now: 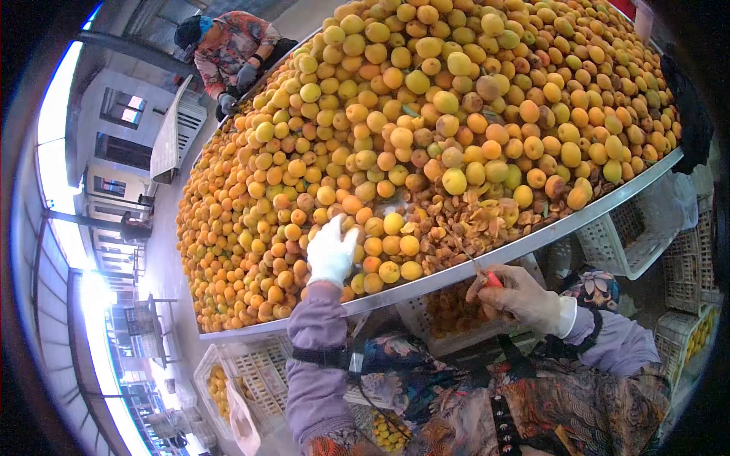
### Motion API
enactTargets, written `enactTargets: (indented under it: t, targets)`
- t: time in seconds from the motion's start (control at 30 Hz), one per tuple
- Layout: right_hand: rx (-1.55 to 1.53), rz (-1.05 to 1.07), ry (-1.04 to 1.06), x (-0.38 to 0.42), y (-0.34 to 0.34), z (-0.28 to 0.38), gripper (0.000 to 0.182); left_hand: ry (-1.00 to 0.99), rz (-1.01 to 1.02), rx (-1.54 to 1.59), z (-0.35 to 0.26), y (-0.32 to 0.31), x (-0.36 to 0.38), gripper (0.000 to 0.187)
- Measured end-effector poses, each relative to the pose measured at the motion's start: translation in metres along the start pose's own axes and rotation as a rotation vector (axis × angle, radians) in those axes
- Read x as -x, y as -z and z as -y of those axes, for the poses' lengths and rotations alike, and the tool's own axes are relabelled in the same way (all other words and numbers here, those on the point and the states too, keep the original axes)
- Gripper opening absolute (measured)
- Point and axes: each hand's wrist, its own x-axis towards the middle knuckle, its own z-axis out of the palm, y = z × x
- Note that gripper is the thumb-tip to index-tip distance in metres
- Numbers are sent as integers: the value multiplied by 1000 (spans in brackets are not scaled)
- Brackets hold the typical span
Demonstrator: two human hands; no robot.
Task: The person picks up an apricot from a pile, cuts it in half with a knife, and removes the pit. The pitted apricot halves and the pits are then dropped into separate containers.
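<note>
My left hand, in a white glove, reaches over the metal rim onto a large heap of orange-yellow apricots. Its thumb and forefinger are apart at the fruit, and no apricot shows clearly between them. Just outside the rim, my right hand is closed around the red handle of a small knife. The thin blade points up and left toward the table. Flattened, split apricot pieces lie in a brown-orange patch between the two hands, inside the rim.
Below the rim stand a white crate at left and another crate at right, with stacked crates farther right. A crate of apricot pieces sits under the edge. Another person works at the far left side.
</note>
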Motion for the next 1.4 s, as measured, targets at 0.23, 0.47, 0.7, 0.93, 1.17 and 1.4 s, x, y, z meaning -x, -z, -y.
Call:
enactTargets:
  t: [0.23, 0.47, 0.7, 0.93, 1.17, 1.4]
  targets:
    - [-29, 16, -36, 1, -2, 3, 18, 326, 369, -163, 0, -15, -29, 52]
    - [4, 18, -39, 0, -4, 3, 19, 191, 481, -183, -20, -21, -23, 40]
    - [-3, -23, -64, 6, 1, 5, 20, 169, 546, 104, 1, -12, -19, 35]
    - [-13, 11, -88, 5, -2, 1, 20, 100, 234, 139, -28, -4, -22, 36]
    - [-56, 38, -55, 1, -1, -6, 18, -205, 351, -238, -41, -18, -32, 41]
    - [13, -20, -117, 5, -5, 4, 17, 166, 123, 582, -25, -25, -27, 37]
